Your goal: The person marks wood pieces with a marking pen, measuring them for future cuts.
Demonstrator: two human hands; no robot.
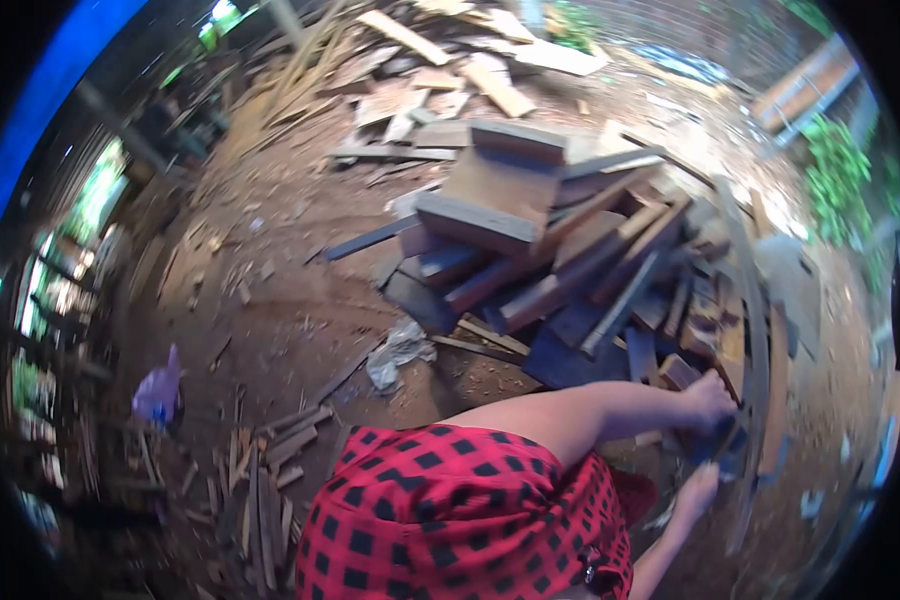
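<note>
My left hand [710,398] is at the right side of a heap of wooden offcuts [570,270]. Its fingers look curled beside a small wood block [678,372]; what they hold, if anything, is blurred. Just below it, my right hand [700,487] looks closed, and I cannot make out what is in it. Dark bluish pieces lie on the ground between the two hands. To the right of both, long thin boards [770,390] lie along the edge of the heap. My red and black checked garment [450,510] fills the lower middle of the view.
A wide wooden piece with raised ends [500,190] tops the heap. Pale planks [440,70] are scattered behind it. Left of me lie thin sticks [260,510], a crumpled whitish sheet [400,358] and a purple bag [157,392] on bare earth. A green plant [835,180] stands at right.
</note>
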